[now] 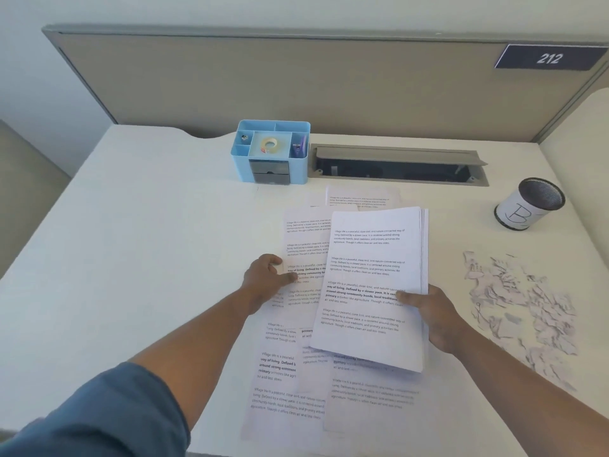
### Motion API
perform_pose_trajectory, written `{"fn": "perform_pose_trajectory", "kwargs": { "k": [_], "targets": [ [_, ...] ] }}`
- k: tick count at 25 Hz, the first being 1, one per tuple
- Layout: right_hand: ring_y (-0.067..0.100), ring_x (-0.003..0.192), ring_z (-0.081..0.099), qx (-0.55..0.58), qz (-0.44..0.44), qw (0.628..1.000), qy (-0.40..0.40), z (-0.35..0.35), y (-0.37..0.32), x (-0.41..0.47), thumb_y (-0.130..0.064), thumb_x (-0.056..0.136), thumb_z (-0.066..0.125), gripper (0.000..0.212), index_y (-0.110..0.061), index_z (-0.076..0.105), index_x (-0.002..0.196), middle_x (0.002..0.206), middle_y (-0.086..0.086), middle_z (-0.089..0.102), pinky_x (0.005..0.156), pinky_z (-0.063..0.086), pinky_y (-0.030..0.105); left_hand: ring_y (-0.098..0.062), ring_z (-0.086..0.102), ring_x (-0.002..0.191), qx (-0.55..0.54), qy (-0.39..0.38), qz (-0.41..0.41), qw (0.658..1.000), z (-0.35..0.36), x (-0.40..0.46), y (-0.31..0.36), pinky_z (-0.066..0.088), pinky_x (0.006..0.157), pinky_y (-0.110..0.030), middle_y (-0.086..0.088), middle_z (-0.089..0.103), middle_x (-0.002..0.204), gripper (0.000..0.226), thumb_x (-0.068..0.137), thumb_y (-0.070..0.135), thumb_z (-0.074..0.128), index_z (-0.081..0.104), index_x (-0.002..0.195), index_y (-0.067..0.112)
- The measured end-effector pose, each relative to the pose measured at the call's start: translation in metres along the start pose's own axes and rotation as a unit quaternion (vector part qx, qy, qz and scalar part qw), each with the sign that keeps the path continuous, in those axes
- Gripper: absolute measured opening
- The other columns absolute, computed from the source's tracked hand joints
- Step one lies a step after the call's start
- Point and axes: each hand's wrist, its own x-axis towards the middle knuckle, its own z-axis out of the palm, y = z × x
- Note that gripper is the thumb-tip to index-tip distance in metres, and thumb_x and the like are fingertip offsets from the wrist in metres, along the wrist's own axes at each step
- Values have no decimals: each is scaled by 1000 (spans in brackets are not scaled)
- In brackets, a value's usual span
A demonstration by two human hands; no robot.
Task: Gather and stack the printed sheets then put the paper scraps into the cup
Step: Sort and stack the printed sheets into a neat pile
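Head view. The right hand [435, 319] holds a stack of printed sheets [375, 285] by its right edge, thumb on top of the top page and the other fingers hidden beneath the stack. The stack is tilted, its far end raised above the white worktop [131, 232].

The left hand [267, 280] rests at the left edge of a loose sheet [304, 255] lying flat on the worktop. Its thumb and fingers [290, 277] pinch that edge.

More loose sheets [290, 384] lie overlapping on the worktop nearer the person, partly under the held stack. Another sheet [361, 197] lies beyond the stack, toward the rear.

A spread of torn paper scraps [520, 305] lies on the worktop to the right of the stack, well apart from the right hand. The cup [529, 204], a dark mesh cylinder wrapped in white paper marked with a handwritten letter, stands upright behind the scraps, near the right edge.

At the rear stands a blue desk organiser [272, 151] containing a tape roll [269, 145]. Just beside it, to the right, is an open cable tray [395, 164]. The partition panel behind carries a sign reading 212 [548, 57].
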Motion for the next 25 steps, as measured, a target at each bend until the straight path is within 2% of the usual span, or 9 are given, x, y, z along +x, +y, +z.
{"fn": "perform_pose_trajectory", "kwargs": {
  "k": [4, 9, 13, 16, 18, 21, 23, 25],
  "targets": [
    [36, 110, 71, -10, 10, 999, -34, -15, -7, 26, 0, 91, 68, 32, -8, 71, 122, 116, 11, 76, 102, 52, 56, -14, 46, 73, -18, 10, -7, 1000, 1, 0, 2, 38, 65, -28, 3, 47, 84, 46, 83, 30, 86, 60, 119, 17],
    [36, 109, 71, -2, 46, 996, -71, -21, -7, 39, -1, 93, 67, 31, -7, 69, 123, 118, 13, 75, 97, 54, 54, -14, 48, 75, -17, 25, -12, 999, 2, 0, 5, 39, 66, -27, 3, 47, 84, 41, 86, 32, 84, 61, 117, 17],
    [37, 111, 71, -12, 62, 995, -76, -25, -8, 45, -4, 90, 71, 36, -4, 68, 125, 120, 15, 74, 103, 50, 60, -19, 56, 89, 35, 56, -35, 997, 8, 3, 10, 45, 73, -31, 5, 54, 94, 42, 84, 49, 81, 60, 111, 25],
    [39, 115, 68, -12, 72, 994, -85, -27, -8, 48, -7, 82, 77, 46, -4, 68, 127, 123, 17, 72, 106, 47, 61, -21, 60, 107, 120, 134, -56, 982, 25, 2, 18, 50, 92, -39, 8, 60, 112, 46, 84, 63, 70, 58, 112, 29],
    [40, 117, 67, -12, 76, 992, -98, -28, -7, 51, -7, 80, 80, 51, -4, 66, 130, 126, 18, 71, 107, 47, 62, -25, 55, 119, 138, 190, -57, 970, 39, 0, 23, 42, 101, -42, 4, 54, 128, 53, 86, 61, 67, 55, 124, 26],
    [40, 116, 68, -9, 76, 993, -92, -29, -7, 53, -8, 83, 74, 48, -4, 65, 130, 125, 18, 71, 106, 47, 62, -27, 45, 129, 108, 205, -73, 970, 51, -1, 32, 32, 108, -45, -1, 44, 140, 61, 89, 51, 69, 48, 138, 20],
    [40, 117, 67, -8, 78, 992, -95, -29, -7, 52, -9, 84, 73, 47, -4, 65, 131, 126, 18, 71, 107, 46, 62, -27, 43, 128, 98, 190, -87, 973, 49, 1, 37, 33, 106, -43, 0, 45, 138, 55, 90, 47, 67, 50, 135, 21],
    [40, 116, 68, -3, 79, 992, -94, -28, -8, 51, -7, 86, 71, 44, -3, 66, 130, 125, 18, 71, 107, 47, 61, -25, 42, 117, 72, 167, -112, 977, 43, 7, 42, 36, 99, -40, 3, 45, 128, 42, 89, 44, 65, 54, 124, 24]
  ]
}}
